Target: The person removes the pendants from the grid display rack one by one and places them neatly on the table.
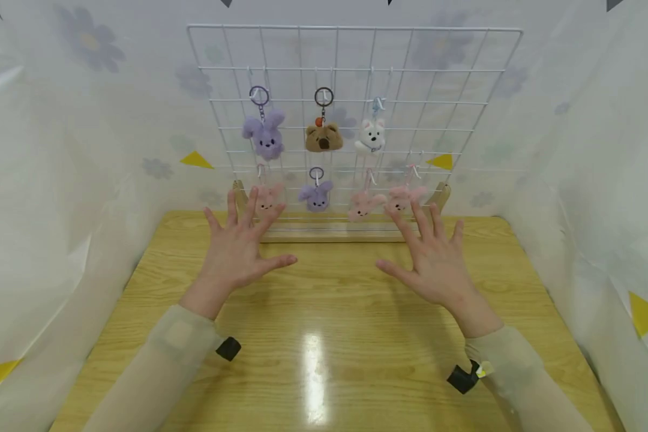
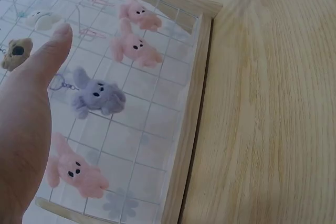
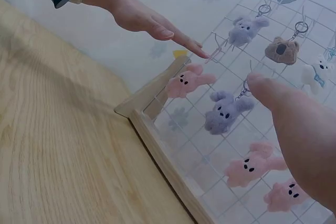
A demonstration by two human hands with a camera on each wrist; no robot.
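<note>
Seven plush keychains (image 1: 324,139) are hanging on a wire grid (image 1: 356,27), upper centre; left hand (image 1: 234,252) and right hand (image 1: 437,264), mid-frame, are showing empty, fingers apart, a careless brush possibly unhooking lower ones.

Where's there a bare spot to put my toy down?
The table is bare between the left hand and the right hand, in front of the wooden base. The wire grid is bare up and right of the white toy. Its bottom row is crowded: three pink bunnies and a purple bunny.
</note>
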